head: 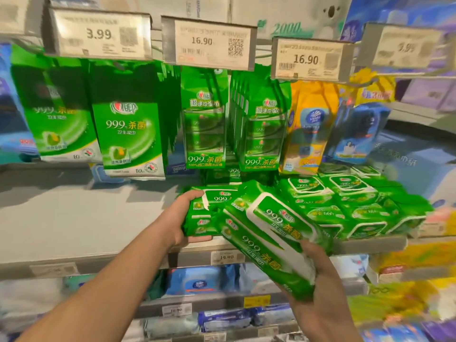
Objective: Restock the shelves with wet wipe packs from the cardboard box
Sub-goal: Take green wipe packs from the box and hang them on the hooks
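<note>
Shelf half stocked: left hand grips the stack, right hand clutches a pack beside it.

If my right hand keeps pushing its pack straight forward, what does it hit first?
Probably the green stack gripped by your left hand; the pack in your right hand seems to touch it, though depth is unclear.

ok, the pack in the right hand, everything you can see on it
The green wet wipe pack looks like glossy soft plastic film, with a white-bordered resealable flap on top and "999" printed in white. It is tilted, its far end raised toward the shelf and overlapping the stacked green packs there. The right hand grips its near end from below; the left hand holds a neighbouring stack, not this pack.
</note>
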{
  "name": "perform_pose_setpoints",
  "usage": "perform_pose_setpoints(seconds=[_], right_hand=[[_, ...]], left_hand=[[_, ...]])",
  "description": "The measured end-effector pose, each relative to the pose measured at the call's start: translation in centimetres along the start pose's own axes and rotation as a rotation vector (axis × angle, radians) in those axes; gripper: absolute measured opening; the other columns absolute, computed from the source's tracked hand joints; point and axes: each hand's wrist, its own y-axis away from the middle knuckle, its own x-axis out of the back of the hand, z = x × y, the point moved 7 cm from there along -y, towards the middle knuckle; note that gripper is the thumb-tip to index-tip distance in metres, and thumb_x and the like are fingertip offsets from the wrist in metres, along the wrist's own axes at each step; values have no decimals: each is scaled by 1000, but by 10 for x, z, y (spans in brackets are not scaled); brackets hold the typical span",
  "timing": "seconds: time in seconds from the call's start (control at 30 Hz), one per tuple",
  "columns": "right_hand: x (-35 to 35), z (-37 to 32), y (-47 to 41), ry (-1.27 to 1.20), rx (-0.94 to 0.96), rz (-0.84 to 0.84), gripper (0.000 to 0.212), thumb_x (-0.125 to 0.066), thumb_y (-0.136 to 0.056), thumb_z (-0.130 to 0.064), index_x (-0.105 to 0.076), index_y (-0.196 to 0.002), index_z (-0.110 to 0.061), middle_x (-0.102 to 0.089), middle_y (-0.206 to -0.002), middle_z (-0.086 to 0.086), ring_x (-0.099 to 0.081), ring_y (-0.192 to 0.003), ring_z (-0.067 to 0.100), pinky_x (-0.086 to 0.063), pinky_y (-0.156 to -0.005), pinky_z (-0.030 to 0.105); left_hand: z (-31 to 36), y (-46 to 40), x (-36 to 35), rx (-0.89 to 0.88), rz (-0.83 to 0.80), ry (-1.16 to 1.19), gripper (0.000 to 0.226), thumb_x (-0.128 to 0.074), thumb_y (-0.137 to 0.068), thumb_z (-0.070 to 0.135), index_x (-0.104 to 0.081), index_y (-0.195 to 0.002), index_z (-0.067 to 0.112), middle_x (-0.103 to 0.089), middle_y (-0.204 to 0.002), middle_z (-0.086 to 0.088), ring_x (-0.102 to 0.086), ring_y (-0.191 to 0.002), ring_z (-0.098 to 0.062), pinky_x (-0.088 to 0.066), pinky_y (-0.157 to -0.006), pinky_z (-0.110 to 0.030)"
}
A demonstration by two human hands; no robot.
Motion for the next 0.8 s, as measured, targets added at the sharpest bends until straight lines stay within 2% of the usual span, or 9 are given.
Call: perform_pose_setpoints(seconds=[0.1, 0.17, 0.23, 0.33, 0.4, 0.5, 0.57, 0.7, 0.8], right_hand=[[7, 3, -8, 19, -25, 3, 49, -64, -80, -26, -66, -128, -16, -75, -116, 17, -74, -102, 37, -63, -74, 52], [7, 5, -11, 19, -42, 1, 48, -63, -81, -25, -66, -127, -16, -75, -117, 17, -72, -106, 38, -62, -77, 54], [7, 9, -12, 23, -53, 3, 46, -63, -82, -25, -67, -126, -16, -75, -117, 17, -72, -106, 38, -61, -79, 55], [8, 14, -12, 27, -63, 21, 44, -66, -79, -25, -69, -122, -15, -75, -115, 19, -72, -106, 41, -58, -81, 60], [8, 16, -11, 30, -61, 23, 44, -69, -75, -25, -71, -118, -15, -75, -113, 19, -71, -107, 41, -55, -87, 65], [5, 17, -8, 40, -61, 24, 42, -68, -75, -23, -72, -117, -14, -76, -112, 19, -72, -103, 42, -46, -104, 63], [5, 18, -7, 50, -66, 28, 44, -69, -77, -23, -71, -119, -12, -75, -113, 21, -73, -102, 44, -44, -107, 62], [13, 23, -6, 100, -80, 110, 52, -79, -69, -28, -72, -116, -8, -74, -112, 25, -74, -98, 44, -58, -79, 64], [23, 25, -7, 135, -96, 113, 79, -102, -21, -50, -80, -89, -15, -78, -96, 15, -77, -77, 30, -64, -65, 45]], left_hand=[[6, -2, 13, -77, 35, -233, 40, -74, -84, 44, -72, -110, 14, -80, -96, -11, -75, -94, -31, -56, -93, -43], [8, 3, 23, -152, 55, -460, 54, -85, -66, 42, -73, -109, 12, -80, -95, -10, -74, -93, -29, -55, -84, -39], [10, 8, 29, -218, 58, -631, 48, -92, -62, 32, -74, -102, 13, -80, -88, -6, -74, -84, -26, -59, -78, -39], [6, 9, 29, -274, 1, -720, 48, -98, -59, 21, -74, -99, 14, -80, -86, -3, -72, -76, -19, -61, -83, -43], [6, 6, 29, -339, 35, -743, 45, -100, -60, 23, -74, -96, 18, -80, -84, 3, -71, -71, -8, -60, -85, -36], [13, 6, 26, -443, 192, -887, 33, -95, -67, 32, -66, -80, 26, -70, -65, 13, -58, -56, 8, -44, -55, -7], [16, 2, 23, -465, 257, -967, 30, -89, -72, 31, -61, -78, 25, -64, -66, 14, -54, -59, 6, -37, -47, -6], [17, -8, 13, -518, 302, -1071, 15, -72, -89, 30, -65, -92, 17, -74, -96, -9, -66, -85, -27, -39, -61, -24], [16, -23, 8, -549, 273, -1030, 32, -75, -89, 37, -69, -113, 16, -76, -110, -10, -68, -95, -28, -39, -69, -25]])
